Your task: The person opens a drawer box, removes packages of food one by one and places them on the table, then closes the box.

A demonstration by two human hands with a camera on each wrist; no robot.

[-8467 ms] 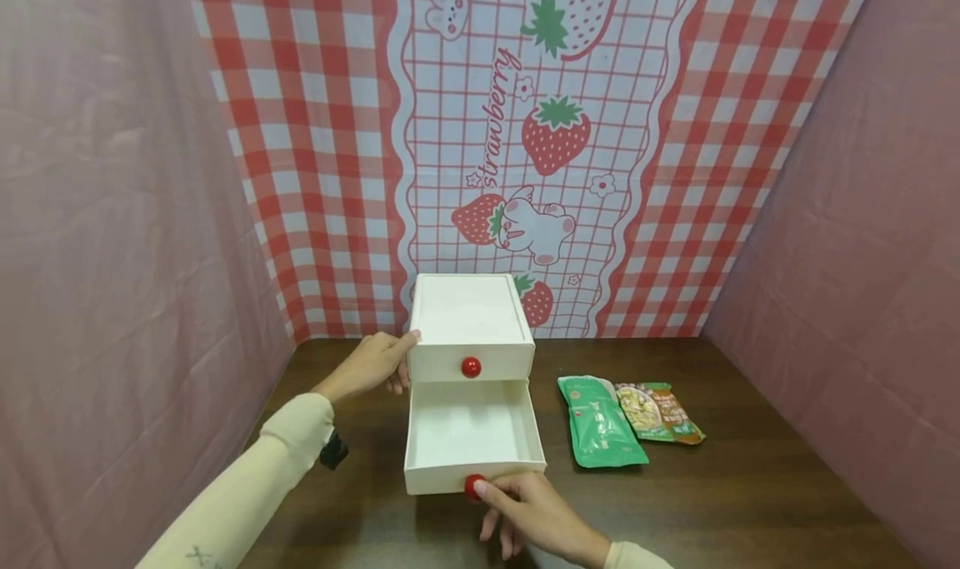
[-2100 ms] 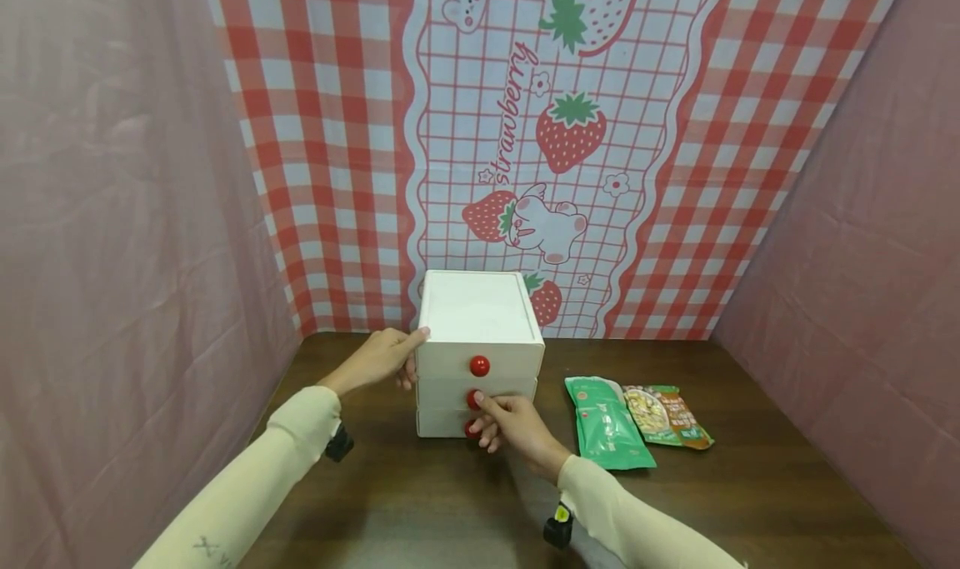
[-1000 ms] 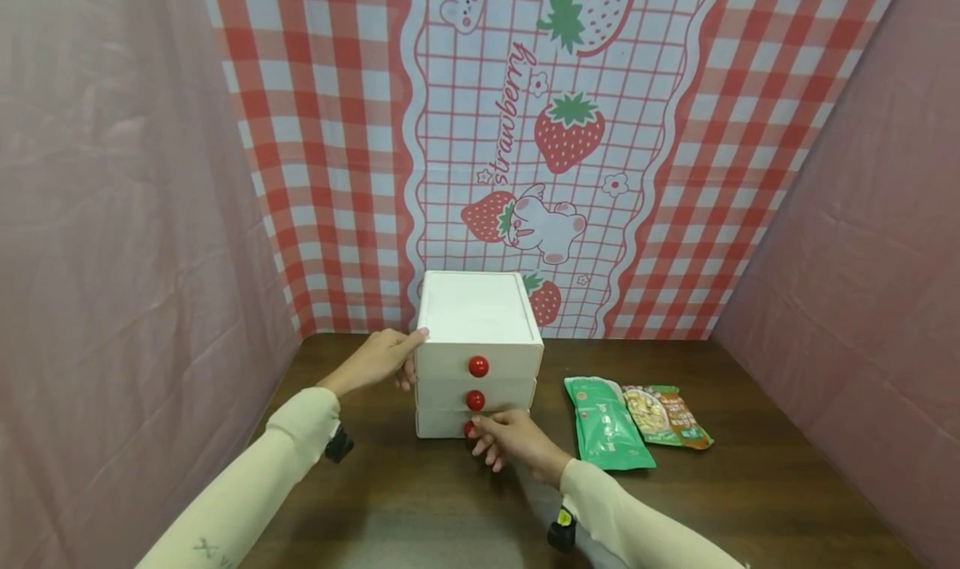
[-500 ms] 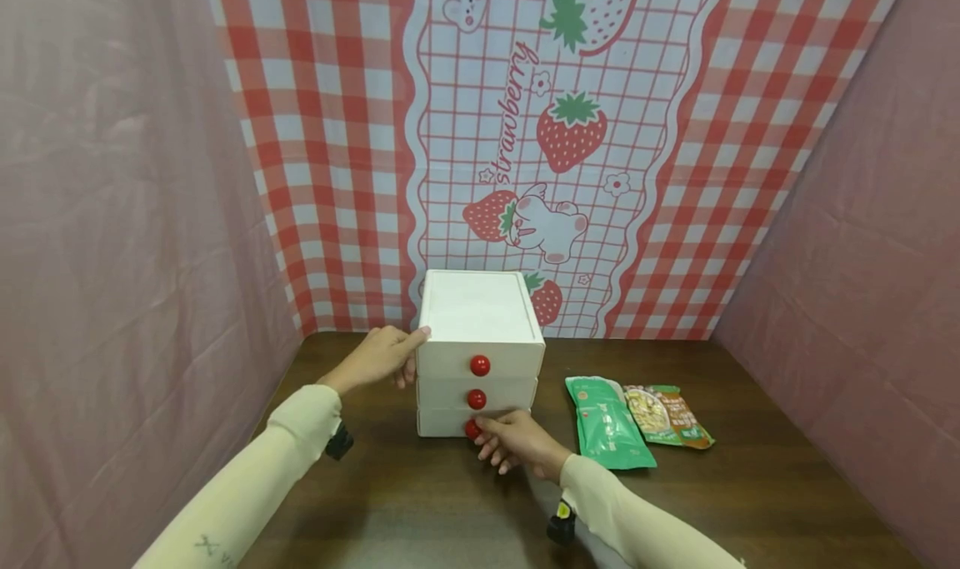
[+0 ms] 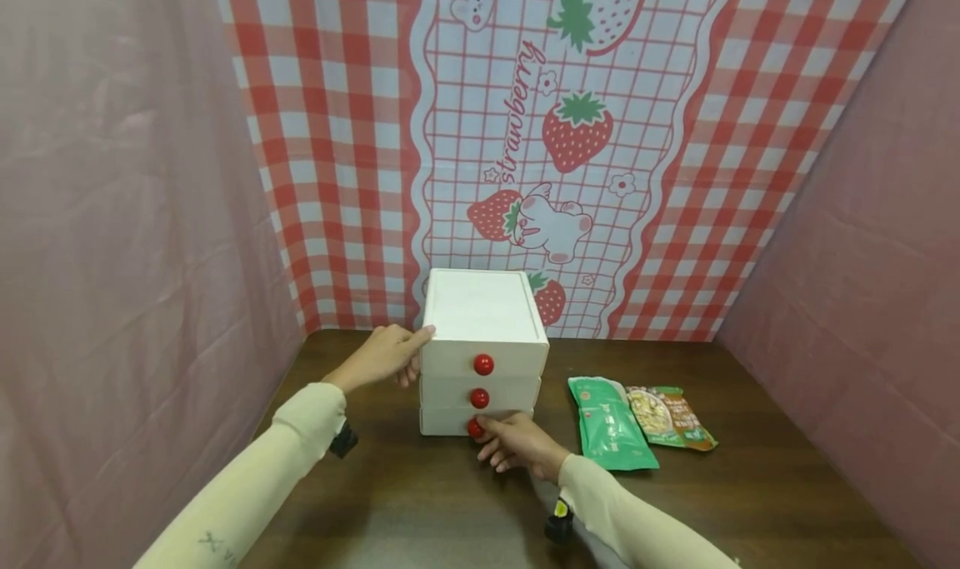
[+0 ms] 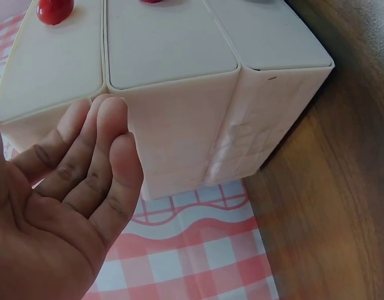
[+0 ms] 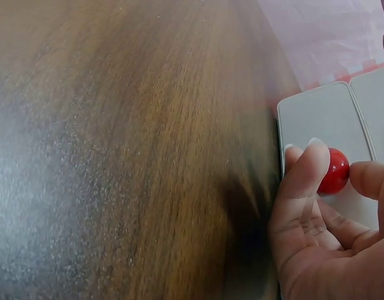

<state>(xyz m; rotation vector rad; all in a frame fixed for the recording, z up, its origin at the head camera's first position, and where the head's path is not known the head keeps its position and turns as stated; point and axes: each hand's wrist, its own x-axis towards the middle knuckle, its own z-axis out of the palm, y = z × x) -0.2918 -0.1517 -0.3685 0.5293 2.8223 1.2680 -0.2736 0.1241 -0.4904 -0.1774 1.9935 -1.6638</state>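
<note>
A white three-drawer box [image 5: 486, 306] with round red knobs stands on the table, all its drawers pushed in. My left hand [image 5: 381, 358] steadies its left side, thumb at the top front edge. In the left wrist view the fingers [image 6: 110, 169] bend slightly against the side wall, gripping nothing. Down at the front, my right hand [image 5: 522, 446] pinches the lowest red knob [image 5: 476, 427]. The right wrist view shows this red knob [image 7: 334, 172] between thumb and fingers. The top knob [image 5: 483, 364] and middle knob [image 5: 479, 398] are untouched.
Right of the box, a green packet [image 5: 613, 426] lies flat on the brown wooden table [image 5: 420, 511]. A brown-and-green food packet [image 5: 670, 417] lies against it. Behind hangs a red checked strawberry cloth [image 5: 480, 136]; pink curtains [image 5: 135, 219] close in both sides.
A lower drawer, pulled out 8.5 seconds ago, is now in. My right hand has moved down from the middle knob to the lowest one. My left hand has stayed at the box's side.
</note>
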